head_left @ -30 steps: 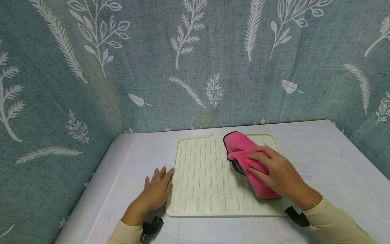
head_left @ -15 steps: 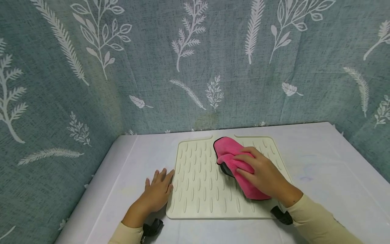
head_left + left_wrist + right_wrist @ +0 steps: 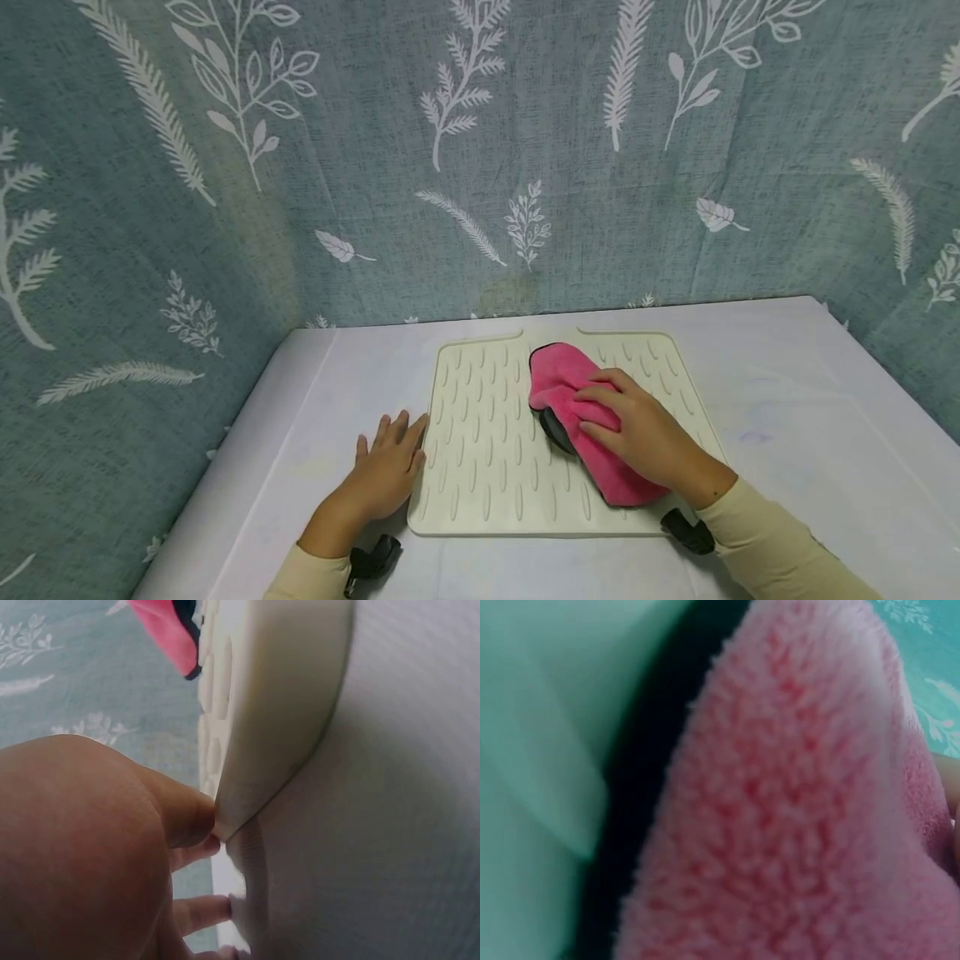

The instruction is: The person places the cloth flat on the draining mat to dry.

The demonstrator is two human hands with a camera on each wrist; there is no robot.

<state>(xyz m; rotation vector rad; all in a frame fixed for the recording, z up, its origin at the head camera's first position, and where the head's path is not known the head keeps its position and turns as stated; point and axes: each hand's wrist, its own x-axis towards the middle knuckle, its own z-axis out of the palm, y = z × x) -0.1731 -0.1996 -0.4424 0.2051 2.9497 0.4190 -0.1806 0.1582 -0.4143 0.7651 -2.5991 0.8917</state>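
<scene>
A cream mat [image 3: 480, 467] with raised oval ridges lies on the white table. My right hand [image 3: 633, 429] grips a bunched pink cloth [image 3: 562, 371] over the mat's right half. The cloth is plush with a black trim, and its dark underside shows at a fold. In the right wrist view the fuzzy cloth [image 3: 780, 802] fills most of the picture, hiding nearly all of the fingers. My left hand [image 3: 386, 475] rests at the mat's left edge with fingers spread. The left wrist view has the thumb and fingertips of the left hand [image 3: 90, 840] right at the mat's side [image 3: 281, 705].
The white-covered table [image 3: 360, 367] extends around the mat on all sides. Behind it and to the left hangs a blue-green curtain [image 3: 375, 167] with white leaf prints. Black straps [image 3: 375, 557] sit on both wrists.
My right hand has carried the cloth leftward over the mat, then slightly toward the front edge. The left hand has stayed in place at the mat's edge.
</scene>
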